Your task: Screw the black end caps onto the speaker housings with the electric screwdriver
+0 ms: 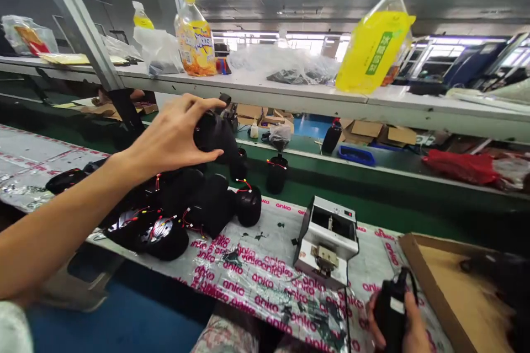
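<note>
My left hand (171,135) is raised over the bench, thumb and fingers curved round a black cylindrical housing (218,137). Below it lies a pile of similar black housings (207,198), several with thin red, yellow and white connector wires sticking out. One upright black housing with wires (277,175) stands apart, beyond the bench's far edge. At the lower right, my right hand (415,322) grips a black handheld device (392,309) with a white label and a dark loop at its top. The device's lower end is out of frame.
A grey-white machine (327,245) with a red display sits mid-bench on the printed plastic covering (256,270). An open cardboard box (434,287) is at right. Overhead, a shelf (248,85) bears drink bottles (376,47) and plastic bags. A green conveyor belt (372,198) runs behind.
</note>
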Tool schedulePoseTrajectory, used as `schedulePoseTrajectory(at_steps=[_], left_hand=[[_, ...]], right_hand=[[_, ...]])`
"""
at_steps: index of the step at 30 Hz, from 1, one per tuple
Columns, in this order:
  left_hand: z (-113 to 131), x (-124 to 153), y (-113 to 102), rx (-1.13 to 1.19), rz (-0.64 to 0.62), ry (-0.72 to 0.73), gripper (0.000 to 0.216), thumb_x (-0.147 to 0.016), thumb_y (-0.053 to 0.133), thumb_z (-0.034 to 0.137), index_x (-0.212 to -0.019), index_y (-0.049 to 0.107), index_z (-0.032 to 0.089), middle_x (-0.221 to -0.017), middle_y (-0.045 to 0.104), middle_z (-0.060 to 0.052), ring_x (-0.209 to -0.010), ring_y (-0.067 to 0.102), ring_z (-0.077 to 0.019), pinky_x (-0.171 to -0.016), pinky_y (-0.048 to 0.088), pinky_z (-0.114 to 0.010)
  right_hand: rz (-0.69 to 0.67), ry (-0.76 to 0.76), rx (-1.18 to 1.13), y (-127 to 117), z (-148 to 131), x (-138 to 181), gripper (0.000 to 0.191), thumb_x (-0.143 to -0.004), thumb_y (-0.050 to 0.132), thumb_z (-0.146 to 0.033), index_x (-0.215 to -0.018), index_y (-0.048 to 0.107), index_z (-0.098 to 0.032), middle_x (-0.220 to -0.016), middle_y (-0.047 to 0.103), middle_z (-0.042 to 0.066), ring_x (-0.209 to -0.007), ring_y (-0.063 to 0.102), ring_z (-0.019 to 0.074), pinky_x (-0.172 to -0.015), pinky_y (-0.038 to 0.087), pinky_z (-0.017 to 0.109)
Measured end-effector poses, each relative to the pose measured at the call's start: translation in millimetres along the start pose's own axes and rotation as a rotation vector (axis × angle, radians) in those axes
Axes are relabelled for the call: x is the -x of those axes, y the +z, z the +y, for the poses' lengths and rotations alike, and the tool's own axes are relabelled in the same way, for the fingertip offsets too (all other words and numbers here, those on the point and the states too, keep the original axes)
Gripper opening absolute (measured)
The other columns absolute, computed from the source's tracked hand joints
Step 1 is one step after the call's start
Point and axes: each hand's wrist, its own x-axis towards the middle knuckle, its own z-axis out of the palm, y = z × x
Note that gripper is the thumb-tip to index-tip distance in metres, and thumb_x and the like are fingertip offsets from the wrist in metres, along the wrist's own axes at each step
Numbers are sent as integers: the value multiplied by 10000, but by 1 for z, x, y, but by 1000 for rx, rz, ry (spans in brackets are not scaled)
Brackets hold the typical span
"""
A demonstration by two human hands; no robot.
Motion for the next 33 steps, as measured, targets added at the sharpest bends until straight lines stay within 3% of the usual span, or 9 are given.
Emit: schedulePoseTrajectory(at_steps=[3, 6, 10, 16, 20, 25, 27, 30, 33], left_hand=[[39, 20, -19, 107, -31, 48, 805, -871, 783, 551, -1600, 512, 345, -1372, 587, -77, -1294, 633, -349, -1169, 575, -536], [70, 40, -12, 257, -164, 98, 834, -840, 801, 546, -1612, 502, 455, -1396, 586, -48, -1196, 695, -333, -1077, 647, -495], [113, 67, 24, 520, -308, 285, 888, -813, 848, 468, -1631, 505, 458, -1413, 616, -79, -1189, 709, -352, -1061, 646, -494], [181, 102, 85, 617, -455, 497, 941, -792, 939, 332, -1633, 518, 372, -1478, 614, -196, -1263, 657, -432, -1017, 591, -566], [192, 109, 105, 704, -477, 528, 919, -850, 906, 253, -1657, 484, 370, -1596, 552, -211, -1343, 631, -439, -1115, 535, -611], [183, 142, 115, 989, -392, 216, 1076, -883, 927, 459, -1746, 289, 378, -1773, 361, -209, -1592, 453, -458, -1294, 405, -664], [192, 169, 122, 1192, -209, -99, 1074, -874, 878, 656, -1730, 303, 356, -1758, 387, -197, -1575, 489, -434, -1315, 396, -651], [218, 210, 135, 1441, 106, -593, 729, -990, 697, 714, -1589, 491, 353, -1602, 572, -128, -1462, 615, -341, -1297, 449, -556], [240, 231, 144, 1623, 17, -707, 631, -1022, 610, 744, -1511, 586, 346, -1573, 628, -105, -1499, 588, -336, -1301, 445, -532]], right_hand=[[-14, -87, -42, 6, -38, 7, 863, -563, 728, -1024, -624, 726, -163, -465, 585, 82, -287, 461, 136, -322, 415, 269], [-34, -155, -75, 19, -75, 14, 905, -512, 711, -1058, -628, 744, -161, -525, 629, 88, -274, 484, 158, -306, 398, 289], [-204, -541, -111, 49, -107, 24, 833, -780, 587, -994, -731, 799, -190, -567, 659, 62, -279, 506, 167, -271, 371, 279], [-124, -898, -171, 98, -104, 8, 801, -865, 573, -946, -734, 793, -187, -583, 669, 62, -342, 560, 182, -289, 387, 286], [-93, -940, -178, 119, -82, -15, 770, -800, 662, -943, -722, 784, -186, -607, 677, 58, -363, 576, 175, -308, 418, 283], [-106, -852, -176, 131, -62, -32, 763, -760, 725, -934, -732, 799, -175, -612, 696, 67, -348, 580, 174, -303, 409, 281], [-134, -789, -171, 130, -57, -37, 791, -769, 691, -960, -747, 801, -176, -627, 708, 73, -348, 581, 171, -300, 402, 279], [-210, -653, -139, 123, -51, -45, 819, -859, 566, -960, -756, 802, -182, -629, 722, 84, -319, 554, 165, -265, 353, 271], [-269, -554, -95, 109, -51, -49, 805, -888, 555, -933, -746, 810, -183, -591, 716, 83, -299, 543, 170, -260, 351, 269]])
